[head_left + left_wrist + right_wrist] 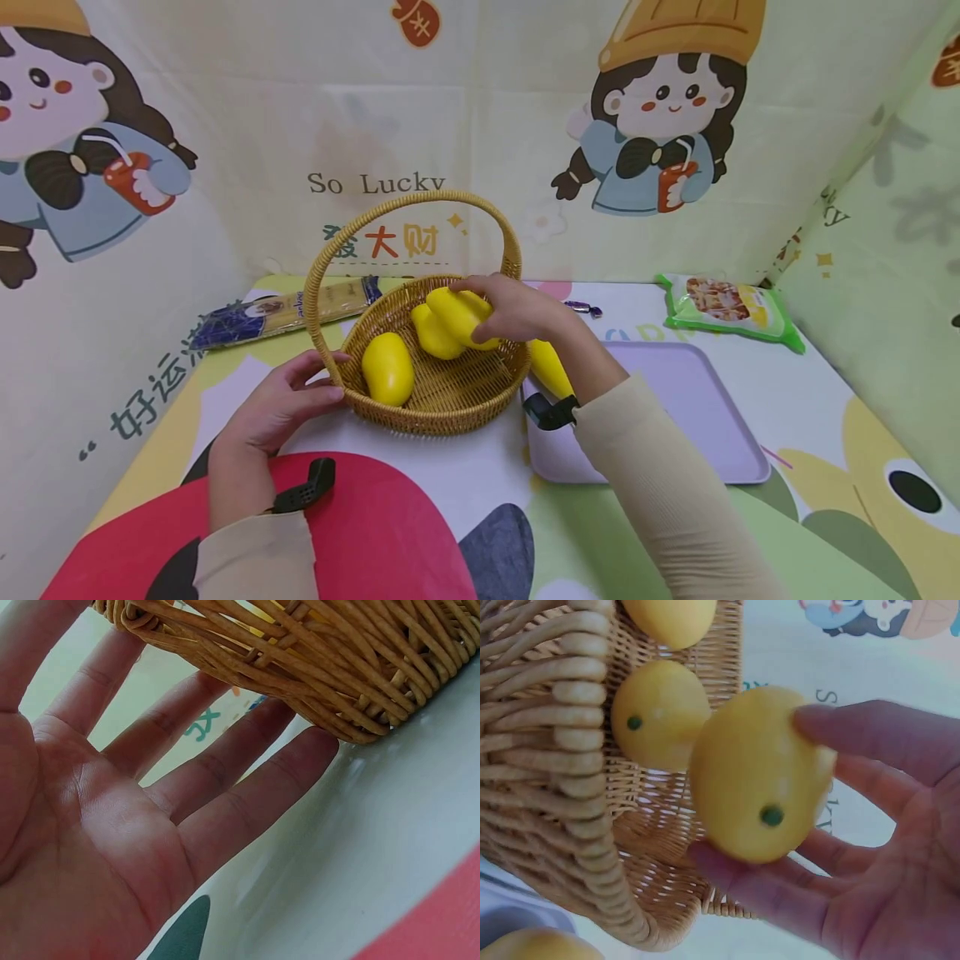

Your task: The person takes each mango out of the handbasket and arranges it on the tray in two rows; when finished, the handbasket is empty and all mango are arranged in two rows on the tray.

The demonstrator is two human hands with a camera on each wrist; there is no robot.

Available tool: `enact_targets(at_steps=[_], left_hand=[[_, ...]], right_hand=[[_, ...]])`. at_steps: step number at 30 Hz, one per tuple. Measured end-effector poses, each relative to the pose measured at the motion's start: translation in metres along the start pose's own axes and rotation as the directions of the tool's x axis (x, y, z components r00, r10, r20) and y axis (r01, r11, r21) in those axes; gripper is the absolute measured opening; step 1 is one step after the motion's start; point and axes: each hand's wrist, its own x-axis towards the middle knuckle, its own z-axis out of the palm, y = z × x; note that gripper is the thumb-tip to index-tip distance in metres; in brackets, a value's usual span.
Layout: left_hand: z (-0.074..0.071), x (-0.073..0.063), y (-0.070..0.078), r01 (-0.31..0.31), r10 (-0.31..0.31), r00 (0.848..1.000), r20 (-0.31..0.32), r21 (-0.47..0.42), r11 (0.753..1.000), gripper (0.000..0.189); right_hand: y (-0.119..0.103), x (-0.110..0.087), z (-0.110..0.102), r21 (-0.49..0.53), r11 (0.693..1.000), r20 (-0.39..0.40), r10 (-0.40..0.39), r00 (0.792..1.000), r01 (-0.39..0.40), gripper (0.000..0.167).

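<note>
A wicker basket (442, 412) with a tall arched handle stands on the table. My left hand (281, 404) touches its left side near the handle's base; in the left wrist view the fingers (247, 806) lie extended against the weave. With my right hand (517, 308) I grip a smooth yellow mango (757, 772), thumb on one side and fingers on the other, inside the basket's far right. That mango overlaps a second mango (435, 337) in the head view. Another mango (387, 369) lies at the basket's left wall.
Right of the basket is a lilac tray (720, 425), with a yellow mango (551, 368) at its left edge, partly hidden by my right arm. A long blue-and-yellow packet (255, 321) lies behind left, a green food bag (727, 308) back right, a small purple wrapper (583, 309) behind the tray.
</note>
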Motion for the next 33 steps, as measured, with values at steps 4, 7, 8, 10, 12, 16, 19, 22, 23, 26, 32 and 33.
enact_targets(at_steps=[4,7,8,10,12,16,19,22,23,26,32,33], left_hand=[[0.000,0.000,0.000,0.000,0.000,1.000,0.002,-0.003,1.000,0.044],[0.000,0.000,-0.001,0.010,-0.010,1.000,-0.003,0.000,1.000,0.045],[0.000,0.000,-0.001,0.012,-0.012,1.000,-0.003,0.003,1.000,0.046],[0.000,0.000,-0.001,0.014,-0.014,1.000,-0.007,0.006,1.000,0.046],[0.000,-0.001,-0.001,0.011,-0.011,1.000,-0.007,0.008,1.000,0.045],[0.001,0.000,-0.001,0.011,-0.011,1.000,-0.007,0.005,1.000,0.044],[0.001,0.000,0.000,0.012,-0.012,1.000,-0.003,0.002,1.000,0.045],[0.001,0.000,0.000,0.013,-0.013,1.000,-0.003,-0.002,1.000,0.046],[0.001,0.000,0.000,0.011,-0.011,1.000,-0.001,0.003,1.000,0.046],[0.000,0.000,0.000,0.016,-0.016,1.000,-0.006,0.010,1.000,0.047],[0.001,0.000,0.001,0.013,-0.013,1.000,-0.004,0.012,1.000,0.046],[0.001,-0.001,0.001,0.012,-0.012,1.000,-0.002,0.012,1.000,0.045]], right_hand=[[-0.001,-0.003,0.000,0.049,0.999,0.003,-0.017,1.000,0.016,0.086],[-0.002,-0.005,0.001,0.058,0.998,0.017,-0.016,1.000,0.015,0.088],[-0.002,-0.005,0.001,0.059,0.998,0.020,-0.013,1.000,0.012,0.088],[-0.001,-0.005,0.002,0.059,0.998,0.024,-0.011,1.000,0.009,0.088],[0.000,-0.006,0.002,0.064,0.998,0.026,-0.006,1.000,0.004,0.089],[0.001,-0.007,0.003,0.079,0.997,0.033,-0.025,0.999,0.023,0.090],[0.002,-0.009,0.003,0.072,0.997,0.039,-0.044,0.998,0.041,0.091],[0.003,-0.011,0.003,0.047,0.998,0.035,-0.041,0.999,0.040,0.090],[0.003,-0.012,0.003,0.040,0.999,0.033,-0.037,0.999,0.036,0.090],[0.002,-0.014,0.003,0.030,0.999,0.023,-0.033,0.999,0.033,0.091],[0.004,-0.023,0.002,0.049,0.997,-0.020,-0.053,0.998,0.054,0.090],[0.005,-0.025,0.002,0.053,0.997,-0.027,-0.052,0.998,0.053,0.089]])
